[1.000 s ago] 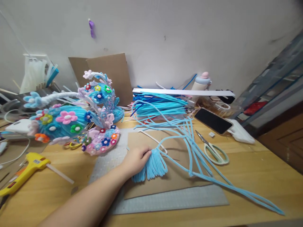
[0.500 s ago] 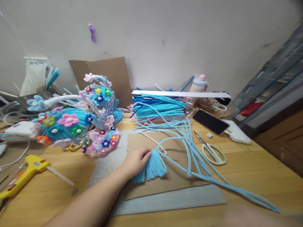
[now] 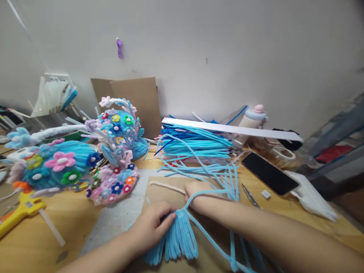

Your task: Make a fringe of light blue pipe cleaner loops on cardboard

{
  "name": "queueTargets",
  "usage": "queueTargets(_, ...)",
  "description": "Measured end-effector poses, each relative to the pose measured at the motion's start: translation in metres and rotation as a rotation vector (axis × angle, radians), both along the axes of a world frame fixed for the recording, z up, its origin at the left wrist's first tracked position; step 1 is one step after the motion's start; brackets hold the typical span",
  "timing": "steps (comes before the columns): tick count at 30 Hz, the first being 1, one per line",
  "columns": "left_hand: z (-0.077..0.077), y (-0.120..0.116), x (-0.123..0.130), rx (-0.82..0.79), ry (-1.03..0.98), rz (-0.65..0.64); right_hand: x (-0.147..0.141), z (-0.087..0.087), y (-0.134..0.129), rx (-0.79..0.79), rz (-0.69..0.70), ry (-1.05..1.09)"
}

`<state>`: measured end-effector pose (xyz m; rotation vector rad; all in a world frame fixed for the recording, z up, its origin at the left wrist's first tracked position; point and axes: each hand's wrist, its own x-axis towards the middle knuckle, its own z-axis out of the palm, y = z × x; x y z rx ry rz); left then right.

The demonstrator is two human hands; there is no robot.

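Note:
My left hand [image 3: 156,223] is closed on the gathered top of a bundle of looped light-blue pipe cleaners [image 3: 182,239], its thumb lying along the top. The loops fan out toward me over a brown cardboard sheet [image 3: 159,189]. Beyond the bundle, my right hand [image 3: 195,193] is closed at the right end of a white pipe cleaner [image 3: 166,186]; its fingertips are partly hidden. Long blue pipe cleaners [image 3: 210,237] trail from the bundle to the right, some passing over my right wrist and others beneath the forearm.
Pipe-cleaner flower ornaments [image 3: 62,163] and a yellow glue gun [image 3: 27,210] stand at left. A stack of blue pipe cleaners [image 3: 196,146] lies at the back. On the right are scissors [image 3: 250,195], mostly under my forearm, a phone [image 3: 270,172] and a bottle [image 3: 251,119].
My right hand has come in from the lower right edge, reaching across to the white pipe cleaner, which lies farther left on the cardboard. My left hand still holds the bundle. The view has shifted.

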<state>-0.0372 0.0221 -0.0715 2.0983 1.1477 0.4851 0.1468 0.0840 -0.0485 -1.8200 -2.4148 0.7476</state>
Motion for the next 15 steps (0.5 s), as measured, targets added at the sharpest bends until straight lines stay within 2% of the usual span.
queueTargets(3,0.000,0.001,0.001,-0.015,0.005,-0.009,0.004,0.009,0.025,0.086,0.050,-0.077)
queueTargets(5,0.000,0.001,0.001,-0.012,0.011,-0.009,0.012,0.013,0.028,0.117,0.093,-0.075)
queueTargets(7,0.000,0.001,0.000,-0.007,0.009,-0.008,0.023,0.013,0.018,0.095,0.157,-0.085)
queueTargets(10,-0.001,0.001,-0.001,0.002,-0.004,0.003,0.040,0.004,-0.011,0.075,0.224,-0.157)
queueTargets(15,-0.007,0.001,-0.002,0.003,-0.081,0.042,0.050,-0.011,-0.046,0.037,0.096,-0.055)
